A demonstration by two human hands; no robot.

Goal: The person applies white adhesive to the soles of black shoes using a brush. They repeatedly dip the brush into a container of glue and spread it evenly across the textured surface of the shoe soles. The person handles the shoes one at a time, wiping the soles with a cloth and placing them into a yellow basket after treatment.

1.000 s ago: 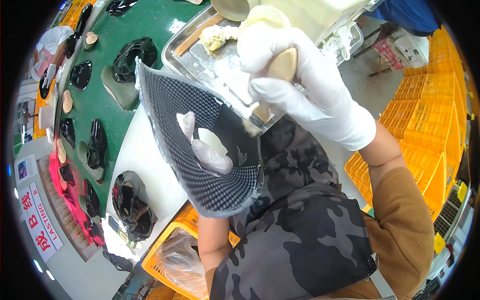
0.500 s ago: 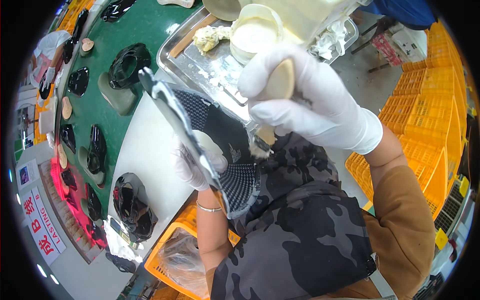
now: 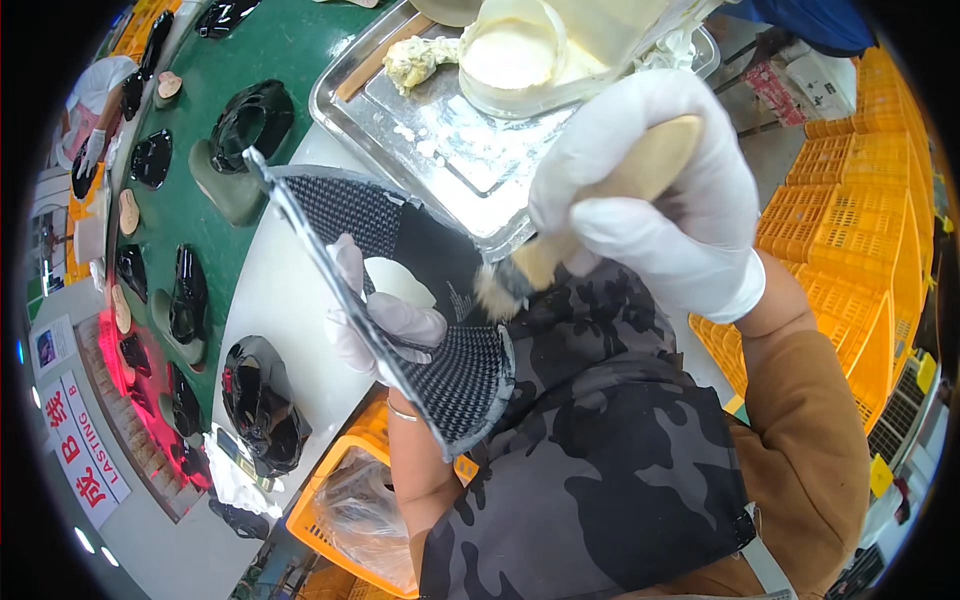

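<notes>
In my left hand [image 3: 400, 328] is a dark shoe upper [image 3: 335, 210] with a dotted fabric lining and a pale edge, standing tilted. The gloved fingers curl over its inside, beside a white rounded piece [image 3: 398, 281] at the middle. My right hand [image 3: 670, 215], also gloved in white, is closed around the wooden handle of a paste brush [image 3: 500, 290]. The brush's pale bristles hang by the right side of the upper's lining; whether they touch it I cannot tell.
Behind the upper lies a metal tray [image 3: 440, 150] with white smears, holding a whitish tub [image 3: 512, 52]. Black shoe uppers [image 3: 250, 125] lie along the green conveyor [image 3: 215, 290]. Orange crates [image 3: 820, 240] are stacked at right; an orange basket [image 3: 315, 520] with plastic sits below.
My right hand has moved to the right, and the brush now slants more, its bristles shifted slightly left. The upper has shifted a little left, showing more of my left fingers.
</notes>
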